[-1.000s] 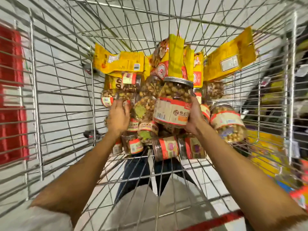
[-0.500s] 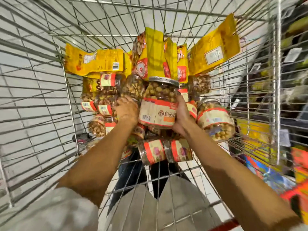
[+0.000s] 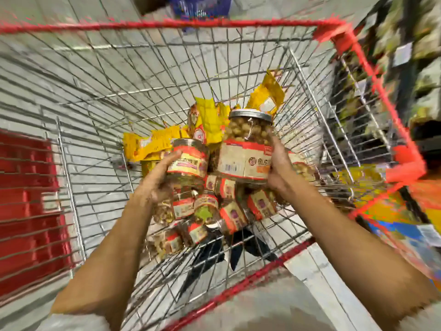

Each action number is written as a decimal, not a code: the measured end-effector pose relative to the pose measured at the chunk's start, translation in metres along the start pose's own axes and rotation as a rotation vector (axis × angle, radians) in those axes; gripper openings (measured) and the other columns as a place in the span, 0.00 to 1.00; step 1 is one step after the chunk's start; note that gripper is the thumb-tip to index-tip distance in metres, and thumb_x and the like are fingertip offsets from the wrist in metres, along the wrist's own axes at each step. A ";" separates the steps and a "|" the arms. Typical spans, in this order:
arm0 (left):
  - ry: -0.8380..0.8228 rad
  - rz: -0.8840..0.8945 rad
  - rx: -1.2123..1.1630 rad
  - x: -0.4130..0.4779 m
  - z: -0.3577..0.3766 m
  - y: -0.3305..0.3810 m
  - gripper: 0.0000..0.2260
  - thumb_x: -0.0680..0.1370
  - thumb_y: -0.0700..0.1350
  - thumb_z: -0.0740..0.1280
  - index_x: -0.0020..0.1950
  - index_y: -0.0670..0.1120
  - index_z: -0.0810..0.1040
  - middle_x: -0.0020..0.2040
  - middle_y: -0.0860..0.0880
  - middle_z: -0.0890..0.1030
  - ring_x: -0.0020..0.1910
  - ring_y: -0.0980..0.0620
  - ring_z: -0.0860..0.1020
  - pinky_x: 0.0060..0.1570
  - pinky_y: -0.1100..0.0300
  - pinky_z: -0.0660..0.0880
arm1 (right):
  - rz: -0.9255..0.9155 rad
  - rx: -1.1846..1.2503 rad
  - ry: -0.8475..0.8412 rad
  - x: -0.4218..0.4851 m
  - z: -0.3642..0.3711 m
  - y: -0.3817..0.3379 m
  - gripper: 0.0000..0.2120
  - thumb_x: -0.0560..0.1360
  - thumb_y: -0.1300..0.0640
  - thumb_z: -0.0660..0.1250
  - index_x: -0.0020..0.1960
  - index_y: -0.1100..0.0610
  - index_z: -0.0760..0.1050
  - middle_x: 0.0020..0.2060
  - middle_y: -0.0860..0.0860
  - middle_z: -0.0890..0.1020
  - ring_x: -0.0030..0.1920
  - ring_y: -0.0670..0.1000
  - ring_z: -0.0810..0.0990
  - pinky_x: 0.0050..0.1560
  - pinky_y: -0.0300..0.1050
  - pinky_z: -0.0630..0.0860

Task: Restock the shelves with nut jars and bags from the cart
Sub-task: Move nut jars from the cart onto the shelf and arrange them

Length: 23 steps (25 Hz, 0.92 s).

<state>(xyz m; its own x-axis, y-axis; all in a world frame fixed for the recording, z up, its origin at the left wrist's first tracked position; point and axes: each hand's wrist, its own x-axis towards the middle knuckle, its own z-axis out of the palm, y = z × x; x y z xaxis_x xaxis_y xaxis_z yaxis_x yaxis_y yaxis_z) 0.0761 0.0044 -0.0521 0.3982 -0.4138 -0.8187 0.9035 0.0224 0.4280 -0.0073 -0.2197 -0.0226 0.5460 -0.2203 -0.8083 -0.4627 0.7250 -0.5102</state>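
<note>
Left hand (image 3: 158, 185) grips small jar (image 3: 187, 158), right hand (image 3: 278, 168) grips big jar (image 3: 245, 149); both upright above cart (image 3: 372, 75) pile. Shelves (image 3: 420, 68) right of cart, right hand nearer.

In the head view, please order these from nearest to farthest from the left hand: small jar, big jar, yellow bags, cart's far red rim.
1. small jar, in the left hand
2. big jar, right, beside it
3. yellow bags, behind the jars
4. cart's far red rim, top of view
</note>
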 end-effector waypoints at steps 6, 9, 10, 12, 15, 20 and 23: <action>-0.522 0.136 0.081 -0.071 0.121 0.010 0.31 0.43 0.54 0.83 0.42 0.42 0.86 0.42 0.43 0.85 0.41 0.47 0.84 0.37 0.53 0.81 | -0.289 0.375 -0.004 -0.120 -0.062 -0.010 0.27 0.77 0.39 0.48 0.58 0.57 0.75 0.54 0.59 0.79 0.55 0.62 0.77 0.62 0.58 0.69; -0.688 0.124 0.189 -0.093 0.194 -0.011 0.32 0.44 0.54 0.82 0.45 0.43 0.85 0.44 0.43 0.85 0.43 0.47 0.84 0.41 0.52 0.81 | -0.453 0.608 0.014 -0.174 -0.117 -0.008 0.28 0.78 0.40 0.49 0.68 0.57 0.68 0.68 0.61 0.70 0.68 0.63 0.68 0.69 0.64 0.61; -0.755 0.105 0.242 -0.099 0.220 -0.021 0.32 0.45 0.54 0.82 0.46 0.43 0.85 0.45 0.43 0.85 0.43 0.47 0.84 0.42 0.52 0.81 | -0.498 0.666 0.036 -0.190 -0.139 -0.005 0.28 0.77 0.40 0.49 0.69 0.56 0.68 0.68 0.60 0.69 0.68 0.63 0.67 0.68 0.64 0.62; -0.873 0.065 0.358 -0.109 0.269 -0.046 0.36 0.47 0.56 0.82 0.50 0.43 0.84 0.47 0.43 0.85 0.45 0.47 0.84 0.43 0.51 0.81 | -0.589 0.752 0.078 -0.220 -0.181 0.003 0.25 0.76 0.41 0.51 0.66 0.53 0.70 0.67 0.59 0.71 0.68 0.62 0.68 0.68 0.63 0.63; -0.964 -0.013 0.481 -0.116 0.342 -0.105 0.40 0.45 0.61 0.81 0.52 0.43 0.83 0.48 0.44 0.85 0.46 0.48 0.83 0.49 0.46 0.78 | -0.698 0.842 0.204 -0.260 -0.251 0.016 0.22 0.77 0.42 0.51 0.59 0.52 0.74 0.58 0.56 0.78 0.59 0.60 0.77 0.64 0.63 0.69; -0.954 -0.057 0.499 -0.117 0.454 -0.223 0.32 0.52 0.63 0.79 0.48 0.44 0.84 0.44 0.45 0.85 0.43 0.48 0.84 0.38 0.51 0.81 | -0.652 0.879 0.356 -0.301 -0.379 0.018 0.30 0.77 0.37 0.48 0.68 0.55 0.70 0.64 0.60 0.74 0.64 0.62 0.72 0.67 0.65 0.64; -0.832 0.014 0.413 -0.093 0.505 -0.263 0.32 0.73 0.68 0.57 0.60 0.44 0.80 0.56 0.43 0.82 0.52 0.46 0.81 0.47 0.48 0.80 | -0.632 0.827 0.423 -0.304 -0.436 -0.005 0.26 0.78 0.39 0.48 0.60 0.55 0.74 0.58 0.60 0.77 0.56 0.61 0.75 0.66 0.65 0.65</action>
<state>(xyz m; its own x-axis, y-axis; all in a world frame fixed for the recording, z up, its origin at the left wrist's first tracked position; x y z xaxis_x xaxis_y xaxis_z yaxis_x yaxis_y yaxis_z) -0.2783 -0.4227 0.1051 0.0220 -0.9393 -0.3424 0.7078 -0.2272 0.6689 -0.4755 -0.4413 0.0974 0.1650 -0.7916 -0.5884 0.5055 0.5801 -0.6387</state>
